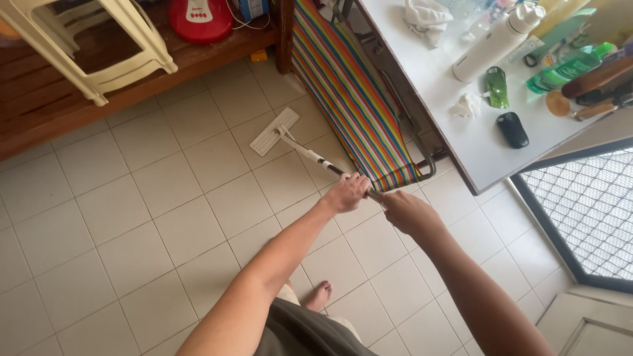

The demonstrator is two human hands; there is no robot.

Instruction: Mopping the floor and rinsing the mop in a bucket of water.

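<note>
Both arms reach down; left hand [347, 193] and right hand [407, 212] wrap tight around the mop handle [315, 157], one behind the other, to steer it. Ahead of the hands, the flat mop head [274, 131] lies on the tiled floor [132, 224], beside the striped folding chair [353, 99].

A folded striped chair [353, 99] in rainbow colours leans against the edge of the white worktop [475, 142]. On the worktop, beyond the chair, lie a white bottle [494, 43], a green tube [497, 87], a black oval case [512, 129], a crumpled tissue [466, 105] and a green bottle [570, 67] (all on their sides). Left of the chair, a red round appliance [200, 18] sits on a wooden bench [79, 105] beside a cream plastic stool [86, 46].
</note>
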